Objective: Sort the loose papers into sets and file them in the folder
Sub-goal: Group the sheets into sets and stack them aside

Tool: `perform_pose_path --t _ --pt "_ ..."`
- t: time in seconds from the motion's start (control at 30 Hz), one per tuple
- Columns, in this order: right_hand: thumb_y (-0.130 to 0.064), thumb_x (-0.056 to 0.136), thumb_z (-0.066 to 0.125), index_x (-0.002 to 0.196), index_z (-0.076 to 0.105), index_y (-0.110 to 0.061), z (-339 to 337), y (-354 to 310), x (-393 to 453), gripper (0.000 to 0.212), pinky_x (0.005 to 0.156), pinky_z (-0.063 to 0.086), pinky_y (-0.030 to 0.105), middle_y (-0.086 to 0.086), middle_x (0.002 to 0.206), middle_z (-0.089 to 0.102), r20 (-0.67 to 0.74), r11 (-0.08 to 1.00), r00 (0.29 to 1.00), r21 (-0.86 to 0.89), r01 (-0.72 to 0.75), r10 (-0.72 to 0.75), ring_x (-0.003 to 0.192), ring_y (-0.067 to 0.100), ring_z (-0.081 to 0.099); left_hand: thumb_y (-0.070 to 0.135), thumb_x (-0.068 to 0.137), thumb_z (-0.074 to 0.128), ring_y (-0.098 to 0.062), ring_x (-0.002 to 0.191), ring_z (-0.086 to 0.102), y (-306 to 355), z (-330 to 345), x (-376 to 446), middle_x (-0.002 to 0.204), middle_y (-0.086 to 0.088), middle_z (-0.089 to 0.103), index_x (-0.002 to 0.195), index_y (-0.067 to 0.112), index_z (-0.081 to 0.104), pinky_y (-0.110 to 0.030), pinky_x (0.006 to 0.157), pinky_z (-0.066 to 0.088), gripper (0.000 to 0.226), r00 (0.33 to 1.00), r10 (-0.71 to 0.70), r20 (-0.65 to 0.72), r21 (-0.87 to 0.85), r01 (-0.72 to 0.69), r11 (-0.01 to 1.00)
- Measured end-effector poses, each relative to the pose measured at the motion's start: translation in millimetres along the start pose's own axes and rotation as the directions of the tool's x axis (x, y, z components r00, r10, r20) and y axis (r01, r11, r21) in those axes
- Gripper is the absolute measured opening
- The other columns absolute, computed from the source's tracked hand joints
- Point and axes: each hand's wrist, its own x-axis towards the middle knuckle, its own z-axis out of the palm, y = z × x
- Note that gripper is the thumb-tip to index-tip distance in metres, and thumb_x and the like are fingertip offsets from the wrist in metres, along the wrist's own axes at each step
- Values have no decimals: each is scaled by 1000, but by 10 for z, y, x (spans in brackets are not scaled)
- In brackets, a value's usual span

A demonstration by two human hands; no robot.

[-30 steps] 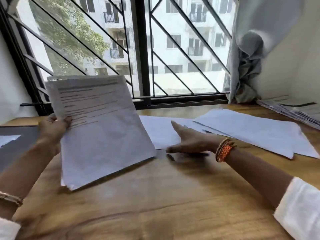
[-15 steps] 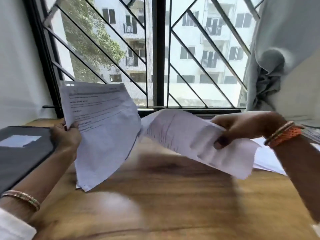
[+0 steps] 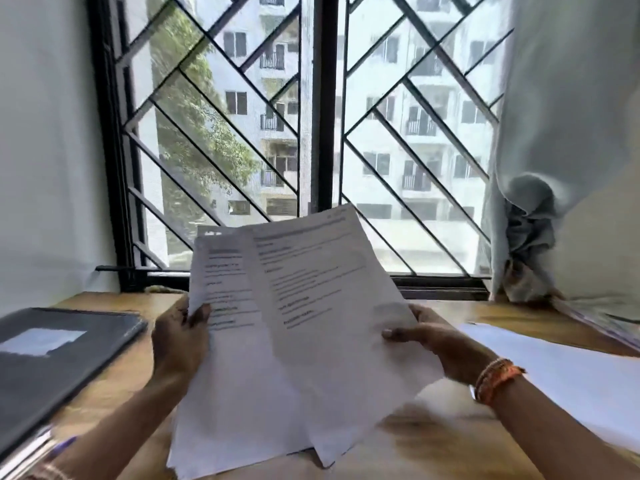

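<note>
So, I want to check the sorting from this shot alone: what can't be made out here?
Head view only:
- Text on both held sheets: blurred.
- Left stack: partly covered by the right hand's sheet.
- Folder: cut off by the left edge.
- Papers on table: cut off by the right edge.

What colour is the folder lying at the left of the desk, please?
Dark grey, with a pale label: the folder, head view.

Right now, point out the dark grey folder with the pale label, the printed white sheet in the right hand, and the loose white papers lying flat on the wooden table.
Dark grey folder (image 3: 79, 362): head view, bare cover.
Printed white sheet (image 3: 322, 306): head view, printed middle.
Loose white papers (image 3: 568, 379): head view, blank top sheet.
</note>
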Motion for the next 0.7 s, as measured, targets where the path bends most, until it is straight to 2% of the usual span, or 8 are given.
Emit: perform_pose_path --t 0.17,0.27,0.33,0.47,0.6,0.7 --pt "-8 62 76 108 67 -6 36 157 40 47 66 57 34 13 97 72 -25 1000 1000 2 -6 6 82 26 69 5 94 54 -25 87 62 24 8 -56 96 -7 68 104 20 63 -43 86 51 21 996 -74 55 -163 82 983" --pt "1 67 77 105 67 -6 33 197 52 40 64 56 33 12 95 72 -35 1000 999 16 2 -1 80 25 69 2 94 53 -24 86 60 43 17 -70 95 -5 66 105 19 62 -37 84 50 23 995 -81 60 -217 92 972" --pt "7 74 71 103 67 -6 21 196 53 32 63 56 32 12 92 72 -42 999 999 33 14 -13 77 24 69 2 94 53 -24 87 60 44 17 -69 96 -7 66 106 18 62 -38 85 50 22 995 -79 63 -223 91 970" --pt "4 69 76 103 67 -5 -5 211 66 36 62 57 33 13 92 72 -48 998 999 55 13 -10 76 25 69 2 94 53 -24 87 61 22 10 -52 100 -9 67 108 18 63 -41 86 50 23 995 -75 67 -230 89 969" --pt "5 75 72 104 66 -3 -10 223 66 30 62 56 32 14 91 72 -55 998 998 62 18 -15 75 25 69 2 94 53 -26 88 62 27 14 -66 97 -6 68 106 19 63 -43 87 51 23 995 -67 71 -247 83 965" --pt "2 70 76 103 67 -3 -11 218 63 34 62 57 32 15 92 72 -54 997 998 69 21 -17 74 25 69 2 94 53 -27 89 63 19 11 -62 98 -8 68 107 18 63 -46 88 52 23 996 -56 76 -256 74 964"
